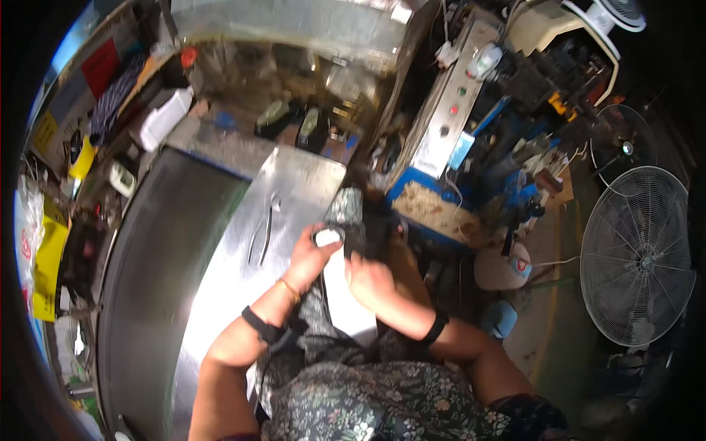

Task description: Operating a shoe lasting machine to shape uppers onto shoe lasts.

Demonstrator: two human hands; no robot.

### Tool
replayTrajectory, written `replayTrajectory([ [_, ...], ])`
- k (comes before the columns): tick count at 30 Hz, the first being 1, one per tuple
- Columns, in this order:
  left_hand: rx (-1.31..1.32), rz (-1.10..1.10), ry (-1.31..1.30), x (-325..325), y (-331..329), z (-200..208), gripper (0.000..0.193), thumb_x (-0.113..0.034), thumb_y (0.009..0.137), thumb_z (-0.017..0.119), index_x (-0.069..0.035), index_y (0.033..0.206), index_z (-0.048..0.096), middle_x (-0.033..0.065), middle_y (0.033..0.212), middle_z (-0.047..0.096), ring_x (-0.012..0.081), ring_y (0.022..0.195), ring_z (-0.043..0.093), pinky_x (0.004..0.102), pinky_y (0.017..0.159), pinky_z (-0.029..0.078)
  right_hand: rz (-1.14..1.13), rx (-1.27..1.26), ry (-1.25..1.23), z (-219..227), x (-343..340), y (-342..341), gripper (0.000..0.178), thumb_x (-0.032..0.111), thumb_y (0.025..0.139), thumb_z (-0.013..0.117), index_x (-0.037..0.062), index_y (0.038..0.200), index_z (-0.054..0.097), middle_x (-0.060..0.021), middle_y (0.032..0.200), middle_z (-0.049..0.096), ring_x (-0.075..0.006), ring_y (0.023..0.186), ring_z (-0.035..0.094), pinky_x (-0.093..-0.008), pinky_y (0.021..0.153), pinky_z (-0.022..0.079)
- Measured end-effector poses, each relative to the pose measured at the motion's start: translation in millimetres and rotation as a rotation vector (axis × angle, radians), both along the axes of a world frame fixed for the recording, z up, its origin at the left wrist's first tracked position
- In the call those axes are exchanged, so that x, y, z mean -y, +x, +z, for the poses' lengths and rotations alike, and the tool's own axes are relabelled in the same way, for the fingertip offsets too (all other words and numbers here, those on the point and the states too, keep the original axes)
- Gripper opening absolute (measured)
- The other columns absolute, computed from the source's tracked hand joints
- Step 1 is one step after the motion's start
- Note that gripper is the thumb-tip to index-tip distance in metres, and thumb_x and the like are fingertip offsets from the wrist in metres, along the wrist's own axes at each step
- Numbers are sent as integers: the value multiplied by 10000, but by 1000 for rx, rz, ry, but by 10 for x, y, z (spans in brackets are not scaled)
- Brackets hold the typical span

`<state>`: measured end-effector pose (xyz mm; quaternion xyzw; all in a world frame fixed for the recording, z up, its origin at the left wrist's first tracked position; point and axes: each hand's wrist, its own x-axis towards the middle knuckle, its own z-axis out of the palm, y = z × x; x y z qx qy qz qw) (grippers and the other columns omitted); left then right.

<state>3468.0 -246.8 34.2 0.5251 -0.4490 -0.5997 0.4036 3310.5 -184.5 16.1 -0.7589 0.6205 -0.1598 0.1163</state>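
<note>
Both forearms bare, rising from the lower edge and converging at centre. Left hand (310, 256) raised higher, fingers curled closed in a grip, thin bangle and dark band at the wrist. Right hand (370, 280) just beside it, knuckles up, fingers bent, dark band on wrist.

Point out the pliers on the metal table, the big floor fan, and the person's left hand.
pliers (262, 234): head view, on the handles.
floor fan (637, 256): head view, on the wire guard.
left hand (312, 257): head view, back of hand.
</note>
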Motion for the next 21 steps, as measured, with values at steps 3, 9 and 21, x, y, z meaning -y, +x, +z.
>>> replayTrajectory([
  [3, -21, -106, 37, -20, 63, 132, 543, -122, 842, 752, 3, 1302, 492, 67, 1056, 651, 137, 923, 608, 275, 810, 512, 4, 661, 605, 160, -50, -271, 612, 430, 1036, 394, 11, 1471, 293, -293, 1224, 594, -411, 1133, 595, -438, 976, 460],
  [9, -849, 86, 241, -225, 166, -67, 547, -420, 1026, 431, 7, 1365, 464, 131, 1328, 570, 229, 1260, 498, 360, 1084, 365, -48, 1238, 709, 75, -393, -123, 615, 249, 1051, 442, 16, 1540, 151, -142, 1529, 332, -216, 1395, 323, -321, 1140, 259],
  [21, 447, -423, -48, -632, 629, 145, 680, -468, 1046, 231, 107, 1296, 495, 346, 1140, 612, 451, 1154, 570, 427, 1030, 415, -35, 1067, 383, -211, -353, 172, 767, 344, 1024, 462, -57, 1513, 27, -313, 1513, 281, -373, 1438, 263, -392, 1167, 216],
])
